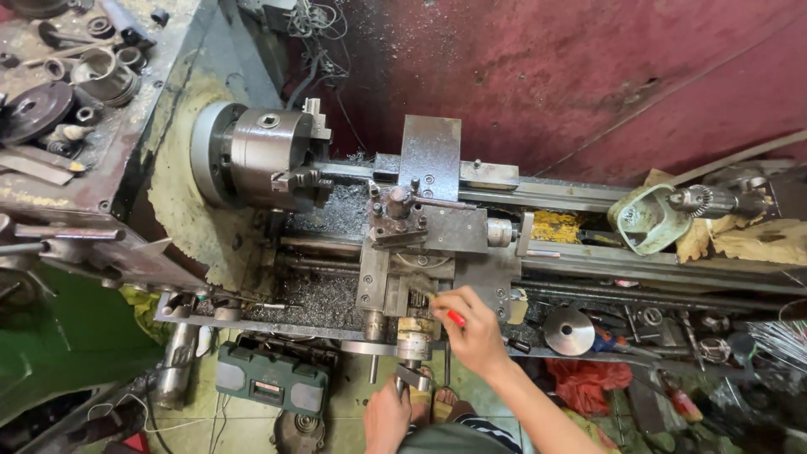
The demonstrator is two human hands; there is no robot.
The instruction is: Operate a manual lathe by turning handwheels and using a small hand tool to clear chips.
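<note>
a dark red wall [588,76], scuffed and speckled, is running behind the machine, with a tangle of wires [315,25] hanging against it near the top. a grimy metal shelf [92,168] is sitting at the upper left, carrying rings and round steel parts [50,84], while pale floor tiles [353,412] are showing below, where a green case [271,378] is lying. daylight is possibly coming from the left, though the source is staying out of view.

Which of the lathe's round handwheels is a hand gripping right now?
The small crank handle below the carriage, gripped by the left hand. The shiny disc-shaped handwheel further right is untouched; the right hand holds a red-handled brush.
</note>
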